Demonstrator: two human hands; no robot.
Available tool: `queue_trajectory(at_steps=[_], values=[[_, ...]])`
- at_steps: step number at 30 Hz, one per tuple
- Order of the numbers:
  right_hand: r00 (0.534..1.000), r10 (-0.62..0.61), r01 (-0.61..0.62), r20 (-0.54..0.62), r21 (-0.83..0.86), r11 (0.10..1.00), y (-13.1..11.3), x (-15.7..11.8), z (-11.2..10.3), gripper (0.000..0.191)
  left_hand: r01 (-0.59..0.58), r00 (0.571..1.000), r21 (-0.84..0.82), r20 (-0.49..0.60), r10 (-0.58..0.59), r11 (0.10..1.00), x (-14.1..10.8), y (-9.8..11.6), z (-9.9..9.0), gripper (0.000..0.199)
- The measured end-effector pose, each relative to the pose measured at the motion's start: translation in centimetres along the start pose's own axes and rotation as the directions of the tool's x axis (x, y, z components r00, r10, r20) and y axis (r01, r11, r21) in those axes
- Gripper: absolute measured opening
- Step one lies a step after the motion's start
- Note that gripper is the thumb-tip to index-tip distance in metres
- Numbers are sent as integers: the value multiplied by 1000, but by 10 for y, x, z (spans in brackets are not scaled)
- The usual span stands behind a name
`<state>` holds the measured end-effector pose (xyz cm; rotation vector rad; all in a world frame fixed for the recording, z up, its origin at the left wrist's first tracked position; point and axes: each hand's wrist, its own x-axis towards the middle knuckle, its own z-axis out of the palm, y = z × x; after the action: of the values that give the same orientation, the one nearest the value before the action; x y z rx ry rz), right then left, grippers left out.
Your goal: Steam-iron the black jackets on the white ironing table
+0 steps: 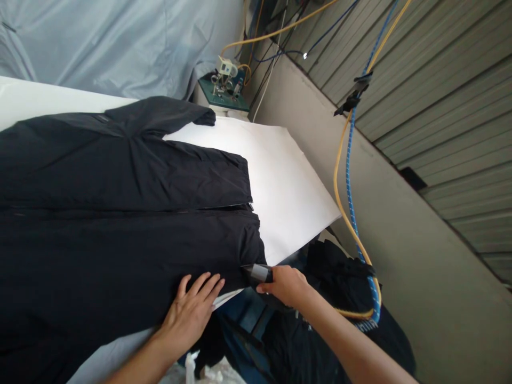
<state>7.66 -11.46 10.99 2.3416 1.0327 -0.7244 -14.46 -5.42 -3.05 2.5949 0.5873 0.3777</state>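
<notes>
A black zip-front jacket (100, 245) lies spread across a white-topped table (276, 186), its hem toward the right and one sleeve toward the back. My left hand (191, 309) rests flat on the jacket near its front edge, fingers spread. My right hand (290, 288) is closed around the handle of a dark steam iron (258, 273). The iron's pointed tip touches the jacket at the hem corner. Most of the iron's handle is hidden by my fingers.
Yellow and blue hoses (349, 176) hang at the right, bound with black ties, and pass down behind my right arm. Dark garments (336, 277) are heaped below the table. A small machine (226, 80) stands behind it. Light blue cloth (112, 42) hangs at the back.
</notes>
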Motion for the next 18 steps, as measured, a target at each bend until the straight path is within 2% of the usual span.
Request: queue_trajectory(at_steps=[7, 11, 13, 15, 17, 18], values=[[998, 31, -27, 53, -69, 997, -2, -2, -8, 56, -16, 1000, -17, 6, 16, 1000, 1, 0, -4, 56], [999, -17, 20, 45, -69, 997, 21, 0, -30, 54, -65, 998, -11, -12, 65, 998, -2, -5, -6, 60], [998, -63, 63, 5, -24, 998, 42, 14, -49, 51, -83, 995, -19, -60, 82, 996, -14, -12, -6, 55], [995, -86, 89, -52, 58, 994, 64, 40, -70, 47, -48, 990, -35, -136, 43, 998, -36, -21, -6, 45], [991, -69, 85, -113, 143, 986, 80, 76, -89, 43, 93, 979, -73, -175, -104, 993, -68, -29, -7, 36], [989, -50, 74, -141, 172, 982, 85, 96, -98, 42, 198, 964, -100, -162, -213, 975, -85, -31, -9, 33]])
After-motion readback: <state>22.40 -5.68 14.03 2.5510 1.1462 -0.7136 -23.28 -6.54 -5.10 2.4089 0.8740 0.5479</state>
